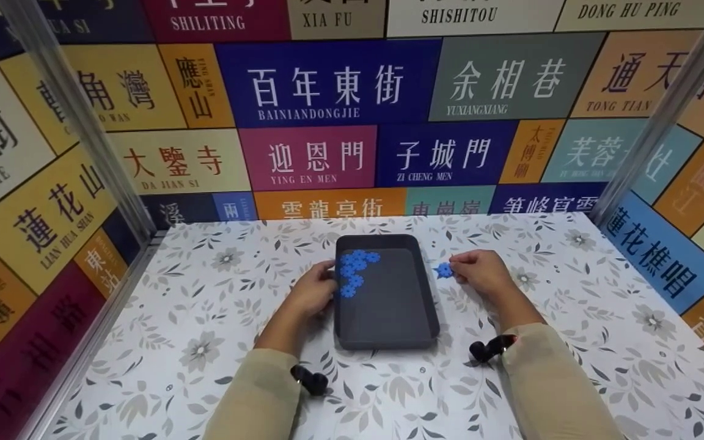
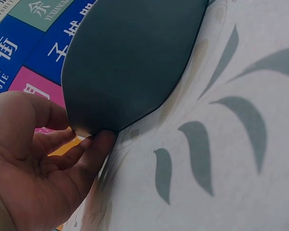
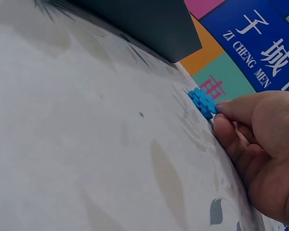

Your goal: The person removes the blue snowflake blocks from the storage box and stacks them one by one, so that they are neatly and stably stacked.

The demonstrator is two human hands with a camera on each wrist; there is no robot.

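Observation:
A dark grey rectangular tray [image 1: 395, 318] lies on the table, with several small blue flower-shaped plastic pieces [image 1: 352, 266] grouped in its upper left part. At the tray's left side, my left hand [image 1: 313, 290] grips the wall; in the left wrist view the fingertips [image 2: 105, 139] meet the tray's lower edge [image 2: 135, 96]. To the right of the tray, my right hand [image 1: 480, 271] pinches a blue flower-shaped piece [image 1: 444, 269] between thumb and fingers. That piece [image 3: 202, 102] shows lobed edges in the right wrist view, close over the tabletop and apart from the tray.
A white tablecloth with grey leaves and flowers [image 1: 205, 348] covers the table. Colourful panels with Chinese lettering [image 1: 333, 82] stand behind and on both sides. Metal posts [image 1: 663, 116] rise at the back corners. Small black devices [image 1: 309, 380] sit at both wrists.

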